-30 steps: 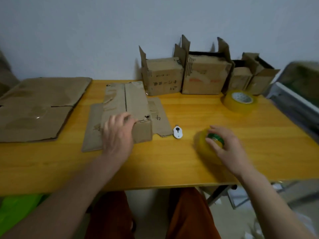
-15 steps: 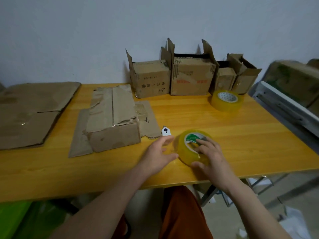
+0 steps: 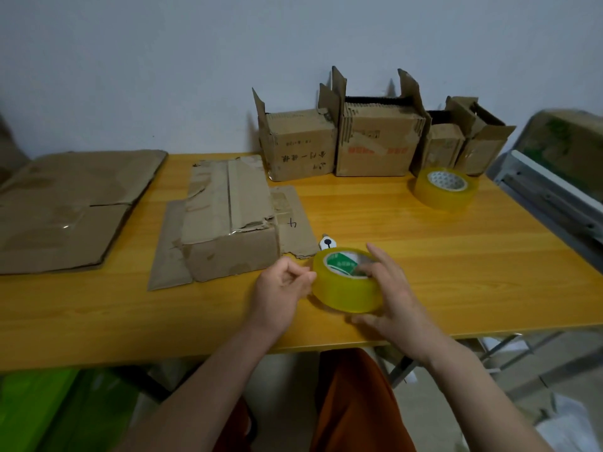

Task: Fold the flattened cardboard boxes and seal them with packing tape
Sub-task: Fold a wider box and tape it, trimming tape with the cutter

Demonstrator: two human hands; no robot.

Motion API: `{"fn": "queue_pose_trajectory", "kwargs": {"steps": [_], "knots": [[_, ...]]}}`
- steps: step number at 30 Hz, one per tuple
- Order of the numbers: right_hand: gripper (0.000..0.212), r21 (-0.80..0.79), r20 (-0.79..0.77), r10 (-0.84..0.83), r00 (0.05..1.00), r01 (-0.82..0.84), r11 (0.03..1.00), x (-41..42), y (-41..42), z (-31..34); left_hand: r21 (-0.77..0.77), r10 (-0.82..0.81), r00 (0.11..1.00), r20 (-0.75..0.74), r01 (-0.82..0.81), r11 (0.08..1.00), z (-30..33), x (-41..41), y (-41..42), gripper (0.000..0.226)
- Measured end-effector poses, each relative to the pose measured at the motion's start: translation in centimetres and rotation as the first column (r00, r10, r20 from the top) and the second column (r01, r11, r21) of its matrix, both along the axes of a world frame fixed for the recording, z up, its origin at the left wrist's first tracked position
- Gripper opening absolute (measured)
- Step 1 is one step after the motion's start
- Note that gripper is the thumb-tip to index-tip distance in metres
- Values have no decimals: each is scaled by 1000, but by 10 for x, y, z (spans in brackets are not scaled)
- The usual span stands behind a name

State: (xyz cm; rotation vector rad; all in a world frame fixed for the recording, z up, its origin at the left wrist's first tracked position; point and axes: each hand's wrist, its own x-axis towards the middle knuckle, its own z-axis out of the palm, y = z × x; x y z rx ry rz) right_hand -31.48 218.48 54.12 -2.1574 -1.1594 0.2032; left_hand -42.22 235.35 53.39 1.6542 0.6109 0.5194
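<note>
Yellow table (image 3: 456, 256) steadies the tape roll (image 3: 346, 288) the right hand (image 3: 394, 288) grips; the left hand (image 3: 280, 288), fingertips pinched at its edge, should probably peel slowly.

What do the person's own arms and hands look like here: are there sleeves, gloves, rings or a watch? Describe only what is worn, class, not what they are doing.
The left hand and the right hand are bare, with no gloves. No rings, watch or wristband show. Both forearms are uncovered up to the bottom edge of the picture, so no sleeves are in view.
</note>
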Motion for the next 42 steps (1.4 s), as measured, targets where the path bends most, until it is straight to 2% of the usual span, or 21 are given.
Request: {"fn": "queue_pose_trajectory", "kwargs": {"steps": [2, 4, 6, 9, 10, 12, 13, 15, 17, 19, 22, 25, 28, 30, 32, 35, 37, 38, 39, 40, 42], "knots": [[86, 110, -13, -75, 997, 76, 991, -2, 3, 0, -87, 33, 999, -1, -33, 996, 11, -6, 2, 9], [82, 316, -167, -134, 977, 181, 931, -6, 7, 5, -170, 5, 1000, -11, -6, 985, 21, -13, 3, 7], [72, 468, -309, -175, 935, 309, 828, -12, 14, 5, -253, -24, 1000, -19, 19, 967, 27, -17, 2, 9], [67, 524, -615, -127, 778, 523, 672, -19, 32, -3, -435, -19, 1000, -7, 14, 900, 33, -20, 3, 11], [65, 524, -684, -66, 726, 553, 648, -21, 38, -5, -493, -18, 1000, 6, 18, 870, 35, -21, 4, 11], [56, 516, -721, 4, 693, 533, 671, -25, 46, -5, -530, -7, 1000, 22, 17, 848, 37, -26, 7, 11], [54, 509, -709, 11, 705, 500, 701, -27, 49, -2, -483, 5, 1000, 8, -1, 875, 36, -28, 10, 10], [54, 519, -622, 1, 783, 411, 750, -27, 54, 5, -244, 60, 996, -67, -75, 967, 33, -33, 15, 10], [37, 538, -508, -27, 861, 342, 770, -22, 56, 14, -112, 141, 988, -65, -148, 983, 34, -42, 23, 11], [35, 539, -418, -108, 902, 342, 770, -11, 54, 22, -140, 224, 975, 4, -221, 965, 41, -54, 39, 5], [54, 459, -261, -230, 937, 330, 825, 1, 52, 32, -113, 239, 971, -1, -237, 965, 49, -74, 65, 7], [57, 482, -303, -260, 917, 383, 788, -5, 65, 35, -111, 275, 962, -2, -273, 956, 50, -80, 72, 8], [45, 533, -340, -222, 914, 381, 755, -13, 78, 34, -35, 313, 949, -31, -314, 949, 51, -81, 76, 14], [40, 536, -325, -152, 933, 315, 783, -13, 80, 33, 13, 320, 946, -41, -320, 947, 52, -87, 80, 16], [39, 485, -268, -102, 958, 226, 845, -12, 80, 32, -6, 299, 953, -39, -299, 954, 54, -93, 82, 14], [39, 387, -120, -102, 987, 142, 911, -10, 78, 36, 42, 329, 943, -52, -327, 944, 55, -102, 89, 12], [47, 261, 134, -197, 971, 157, 953, -3, 75, 38, 30, 414, 910, -34, -413, 910, 57, -107, 99, 12], [52, 185, 280, -239, 930, 192, 964, 0, 73, 39, 20, 440, 897, -33, -440, 898, 58, -109, 105, 12], [55, 145, 341, -265, 902, 228, 963, 4, 73, 39, 16, 440, 897, -48, -440, 898, 59, -110, 109, 12], [56, 135, 332, -282, 900, 250, 959, 7, 74, 39, 8, 424, 902, -75, -425, 905, 59, -109, 112, 11], [57, 183, 198, -306, 931, 272, 945, 11, 79, 41, -53, 404, 909, -103, -411, 910, 57, -105, 116, 12]]}}
